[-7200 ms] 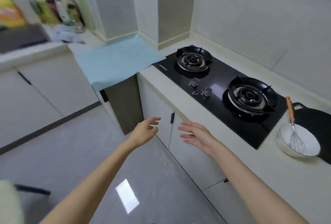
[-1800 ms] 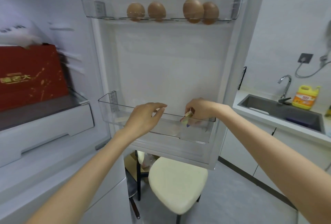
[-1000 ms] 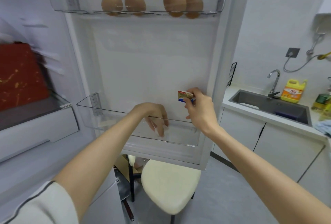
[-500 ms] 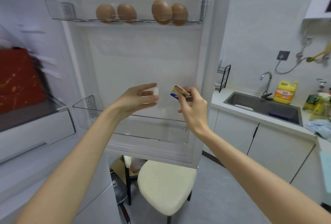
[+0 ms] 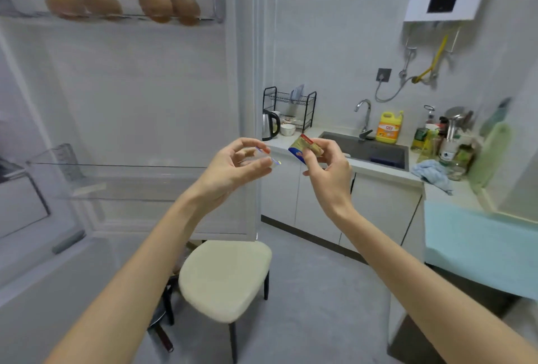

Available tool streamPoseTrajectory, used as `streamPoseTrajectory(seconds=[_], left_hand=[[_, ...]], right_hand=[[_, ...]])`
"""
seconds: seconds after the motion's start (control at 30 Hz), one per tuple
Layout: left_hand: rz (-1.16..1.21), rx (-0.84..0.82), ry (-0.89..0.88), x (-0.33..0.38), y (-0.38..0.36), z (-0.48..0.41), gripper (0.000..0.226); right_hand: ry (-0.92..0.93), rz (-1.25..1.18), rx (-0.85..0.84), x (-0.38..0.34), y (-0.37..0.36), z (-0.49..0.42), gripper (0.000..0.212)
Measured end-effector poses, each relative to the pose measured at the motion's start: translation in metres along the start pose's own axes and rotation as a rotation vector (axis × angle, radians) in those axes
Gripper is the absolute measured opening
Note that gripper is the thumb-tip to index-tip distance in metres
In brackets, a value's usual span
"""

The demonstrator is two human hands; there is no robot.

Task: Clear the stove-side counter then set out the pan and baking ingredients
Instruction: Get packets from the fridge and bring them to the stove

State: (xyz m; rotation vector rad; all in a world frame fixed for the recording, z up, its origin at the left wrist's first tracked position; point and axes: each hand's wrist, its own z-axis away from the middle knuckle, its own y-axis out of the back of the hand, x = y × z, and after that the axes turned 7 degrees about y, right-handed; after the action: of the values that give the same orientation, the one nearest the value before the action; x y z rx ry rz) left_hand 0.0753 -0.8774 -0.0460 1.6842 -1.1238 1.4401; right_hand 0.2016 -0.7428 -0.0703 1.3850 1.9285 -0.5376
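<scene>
Standing at the open fridge door (image 5: 145,95), the person's right hand (image 5: 327,170) pinches a small foil packet (image 5: 304,146) at frame centre; the left hand (image 5: 233,168) pinches a small clear-wrapped item (image 5: 266,157). Ingredients not yet on any counter; eggs (image 5: 122,4) remain upper left; pan unseen.

Packet (image 5: 305,146): small, print too blurred to read, lower part hidden by right hand (image 5: 329,171). Item in left hand (image 5: 233,168): mostly hidden by fingers, kind cannot be told. Eggs (image 5: 122,4) motion-blurred; bottles (image 5: 442,142) by sink indistinct; both forearms cut off at bottom edge.
</scene>
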Motion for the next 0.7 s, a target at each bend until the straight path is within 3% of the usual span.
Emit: streamPoseTrajectory(seconds=[0.13, 0.33, 0.57, 0.7], left_hand=[[-0.187, -0.035, 0.015, -0.025, -0.064, -0.008, 0.022], [-0.264, -0.187, 0.03, -0.071, -0.162, -0.018, 0.023], [-0.266, -0.424, 0.084, -0.12, -0.271, -0.026, 0.024], [-0.274, -0.612, 0.104, -0.143, -0.331, -0.032, 0.022]], right_hand=[[-0.14, 0.024, 0.001, 0.015, 0.073, 0.015, 0.011], [-0.357, 0.165, 0.072, 0.042, 0.185, 0.052, 0.026], [-0.58, 0.217, 0.325, 0.058, 0.293, 0.099, 0.014], [-0.647, 0.265, 0.496, 0.058, 0.347, 0.131, 0.017]])
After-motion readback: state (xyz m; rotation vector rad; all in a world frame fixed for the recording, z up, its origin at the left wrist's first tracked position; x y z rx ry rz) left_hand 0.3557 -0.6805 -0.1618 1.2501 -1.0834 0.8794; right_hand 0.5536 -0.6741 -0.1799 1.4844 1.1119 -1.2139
